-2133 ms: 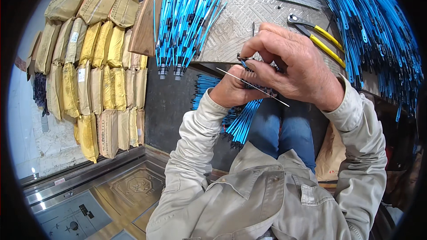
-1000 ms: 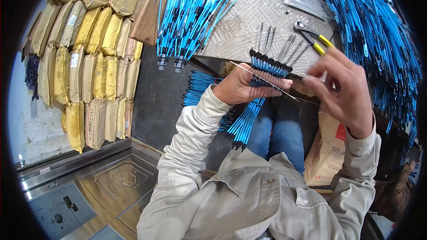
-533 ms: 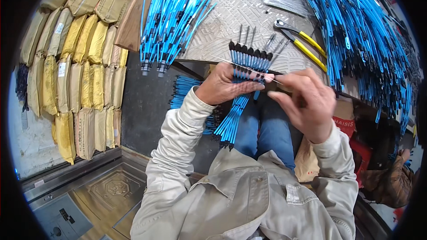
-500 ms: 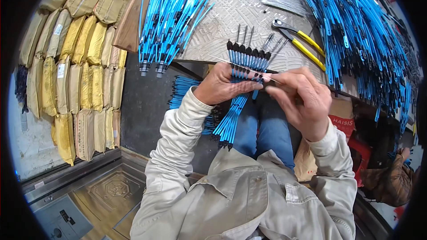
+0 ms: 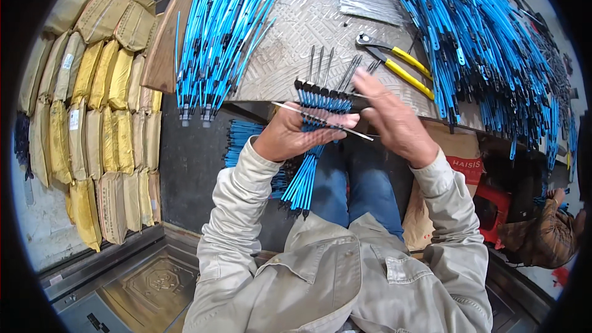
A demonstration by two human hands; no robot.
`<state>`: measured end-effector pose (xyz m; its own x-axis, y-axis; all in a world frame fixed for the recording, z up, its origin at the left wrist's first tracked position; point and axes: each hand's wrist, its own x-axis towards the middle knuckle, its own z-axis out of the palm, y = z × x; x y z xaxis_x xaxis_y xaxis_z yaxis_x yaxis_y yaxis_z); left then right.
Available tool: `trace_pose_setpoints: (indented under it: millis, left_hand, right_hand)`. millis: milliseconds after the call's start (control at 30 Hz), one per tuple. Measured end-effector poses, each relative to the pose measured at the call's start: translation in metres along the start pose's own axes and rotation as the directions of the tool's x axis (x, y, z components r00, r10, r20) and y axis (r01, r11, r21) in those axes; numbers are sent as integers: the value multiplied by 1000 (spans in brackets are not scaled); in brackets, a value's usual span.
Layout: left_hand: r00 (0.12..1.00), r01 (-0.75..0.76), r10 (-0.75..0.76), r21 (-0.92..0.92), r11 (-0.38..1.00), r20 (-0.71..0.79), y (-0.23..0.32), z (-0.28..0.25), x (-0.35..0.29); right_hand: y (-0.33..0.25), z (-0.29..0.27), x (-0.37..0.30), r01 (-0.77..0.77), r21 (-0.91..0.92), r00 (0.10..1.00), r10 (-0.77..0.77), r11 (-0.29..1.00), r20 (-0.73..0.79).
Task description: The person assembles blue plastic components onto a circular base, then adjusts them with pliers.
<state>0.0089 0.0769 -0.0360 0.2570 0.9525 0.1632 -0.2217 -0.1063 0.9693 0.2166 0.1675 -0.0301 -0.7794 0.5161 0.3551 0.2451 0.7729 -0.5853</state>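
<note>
My left hand is closed round a row of thin blue rods over my lap. Dark fittings and slim grey metal tips stick up above the fingers, and the rods' lower ends fan out below the hand. A thin white strip lies slantwise across the row, its right end free past my left fingertips. Just to the right, my right hand is raised with its fingers stretched out and partly blurred. Its fingertips are close to the fittings; whether they touch is unclear.
Yellow-handled cutting pliers lie on the worktable. A large heap of blue rods covers its right side; another bunch lies left. Clear thin strips rest behind. Wrapped packages are stacked left. A person is at far right.
My right hand has let go of the strip's end and moved up, fingers now stretched out. The white strip's right end now points down to the right. The whole view has shifted slightly.
</note>
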Motion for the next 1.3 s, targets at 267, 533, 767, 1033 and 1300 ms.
trace_pose_setpoints:
  millis: [267, 533, 767, 1033, 1300]
  left_hand:
    - [969, -196, 130, 330, 923, 212, 7, -10, 6]
    - [936, 346, -339, -452, 823, 98, -27, 0, -20]
    - [986, -66, 24, 246, 967, 167, -17, -5, -20]
    - [981, -156, 69, 527, 835, 181, 4, -17, -28]
    - [997, 56, -77, 506, 861, 21, 14, -48, -63]
  right_hand:
    - [24, 18, 51, 285, -24, 917, -266, 958, 297]
    - [24, 23, 55, 357, -120, 867, -281, 926, 411]
    - [33, 27, 55, 370, -65, 868, -319, 927, 381]
    - [34, 33, 54, 372, -77, 896, -336, 925, 291]
    - [32, 28, 54, 172, 65, 947, -183, 983, 263]
